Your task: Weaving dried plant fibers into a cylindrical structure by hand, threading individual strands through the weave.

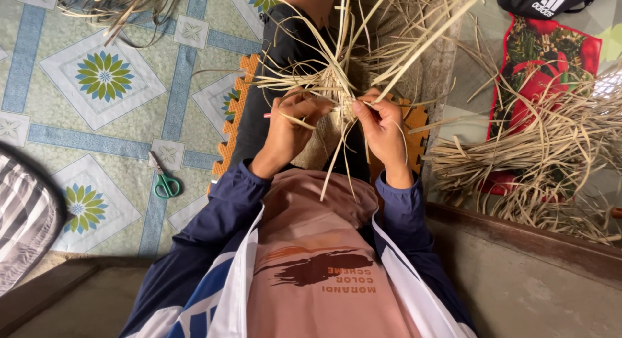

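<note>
Fingertips pinching pale straw strips (337,85) at the woven piece (327,134), left hand (288,127) at nine o'clock, right hand (382,127) at three, both clenched for tension. Loose ends fanning toward twelve. Spare straw pile (551,157) at three, green scissors (165,182) at nine, within reach.

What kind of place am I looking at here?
Probably a home floor used as a weaving spot. The person sits on patterned floor covering, both hands working a woven piece of dried straw strips. A loose pile of strips lies alongside, and green-handled scissors rest on the floor.
</note>
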